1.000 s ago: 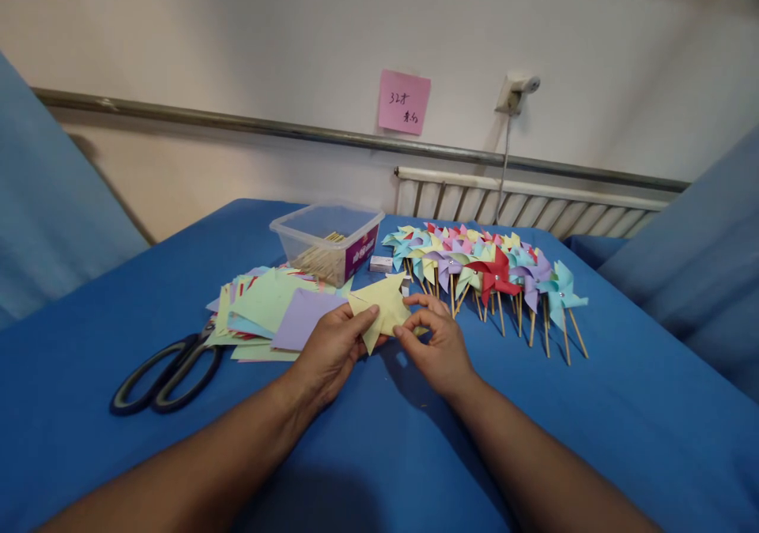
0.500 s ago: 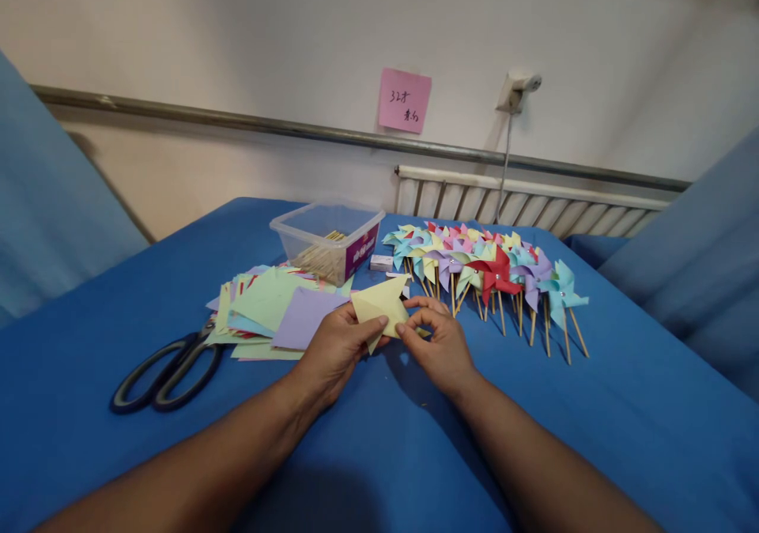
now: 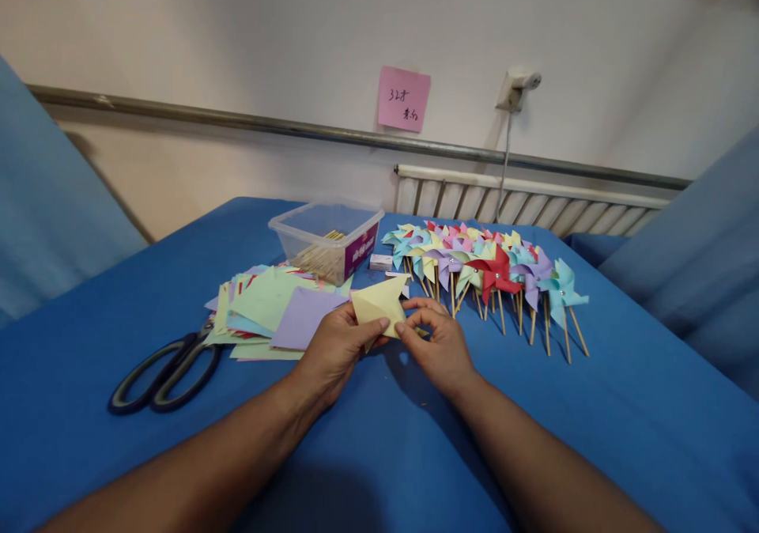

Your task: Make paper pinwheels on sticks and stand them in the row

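Observation:
A piece of pale yellow paper (image 3: pixel 376 302), cut and partly folded with pointed corners, is held between both hands above the table. My left hand (image 3: pixel 341 339) grips its left side, thumb on top and fingers underneath. At the right edge, my right hand (image 3: pixel 436 339) pinches the paper between thumb and index finger. Just left of my left hand lies a loose stack of coloured paper sheets (image 3: pixel 266 300), with a purple square (image 3: pixel 308 318) on its near side. Dark-handled scissors (image 3: pixel 169 379) rest beside the stack, their blades mostly hidden under it.
A clear plastic box (image 3: pixel 308 244) of thin sticks stands behind the paper. Many finished paper pinwheels (image 3: pixel 495 272) on sticks lie at the back right. Near the box is a small box (image 3: pixel 380 262). The blue-covered table (image 3: pixel 622 422) reaches toward a radiator (image 3: pixel 462 197).
The lower corner of the yellow paper has been folded up and in by my left thumb. Both hands stay in nearly the same place.

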Tool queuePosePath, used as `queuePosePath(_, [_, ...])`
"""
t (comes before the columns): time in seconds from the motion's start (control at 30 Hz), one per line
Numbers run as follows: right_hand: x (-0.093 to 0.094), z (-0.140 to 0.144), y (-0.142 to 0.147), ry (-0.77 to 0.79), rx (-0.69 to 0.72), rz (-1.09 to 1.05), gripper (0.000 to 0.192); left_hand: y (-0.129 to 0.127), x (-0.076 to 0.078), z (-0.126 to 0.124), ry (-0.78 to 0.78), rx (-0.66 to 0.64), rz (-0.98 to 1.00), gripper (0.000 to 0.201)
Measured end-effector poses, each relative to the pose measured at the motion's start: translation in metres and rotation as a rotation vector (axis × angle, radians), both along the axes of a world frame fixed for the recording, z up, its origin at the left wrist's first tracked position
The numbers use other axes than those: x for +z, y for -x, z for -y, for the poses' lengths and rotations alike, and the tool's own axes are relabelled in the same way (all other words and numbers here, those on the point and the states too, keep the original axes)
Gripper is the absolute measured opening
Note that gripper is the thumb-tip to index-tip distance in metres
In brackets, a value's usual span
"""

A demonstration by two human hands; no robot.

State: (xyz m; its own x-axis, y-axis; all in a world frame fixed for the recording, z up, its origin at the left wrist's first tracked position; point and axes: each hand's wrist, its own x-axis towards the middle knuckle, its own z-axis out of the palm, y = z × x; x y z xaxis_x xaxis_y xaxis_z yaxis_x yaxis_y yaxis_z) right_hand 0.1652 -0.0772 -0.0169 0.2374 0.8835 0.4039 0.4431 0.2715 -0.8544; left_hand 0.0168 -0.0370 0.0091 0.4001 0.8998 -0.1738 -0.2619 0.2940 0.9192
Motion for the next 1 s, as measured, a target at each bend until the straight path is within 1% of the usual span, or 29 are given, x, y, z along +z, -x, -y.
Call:
queuePosePath(0.17, [0.0,0.001,0.001,-0.001,0.011,-0.007,0.015,0.0,-0.003,0.001,-0.034,0.003,-0.002,0.046])
queuePosePath(0.3, [0.001,0.003,0.004,0.002,0.032,-0.005,0.016,0.001,-0.007,0.0,-0.093,0.012,-0.048,0.044])
queuePosePath(0.4, [-0.001,0.002,0.004,-0.017,0.025,-0.056,0.006,0.003,-0.008,-0.002,-0.116,0.023,-0.083,0.042])
queuePosePath(0.43, [-0.001,0.001,0.002,-0.022,0.008,-0.097,0.011,0.003,-0.007,-0.003,-0.112,0.025,-0.098,0.041])
queuePosePath(0.53, [0.0,-0.003,-0.005,-0.014,-0.061,-0.248,0.042,0.004,-0.003,-0.004,-0.097,0.014,-0.153,0.042])
queuePosePath(0.6, [0.001,-0.007,-0.011,0.004,-0.068,-0.328,0.05,0.004,0.0,-0.005,-0.121,-0.022,-0.206,0.043])
queuePosePath(0.67, [0.003,-0.008,-0.015,0.052,-0.006,-0.406,0.051,0.005,0.001,-0.005,-0.178,-0.061,-0.289,0.042])
queuePosePath(0.8, [0.008,-0.005,-0.016,0.212,0.226,-0.559,0.056,0.009,0.001,-0.004,-0.307,-0.139,-0.45,0.037])
queuePosePath(0.9, [0.009,-0.001,-0.011,0.297,0.329,-0.54,0.054,0.01,0.002,-0.002,-0.379,-0.181,-0.487,0.031])
queuePosePath(1.0, [0.007,0.001,-0.007,0.31,0.374,-0.508,0.047,0.009,0.006,0.001,-0.451,-0.18,-0.525,0.025])
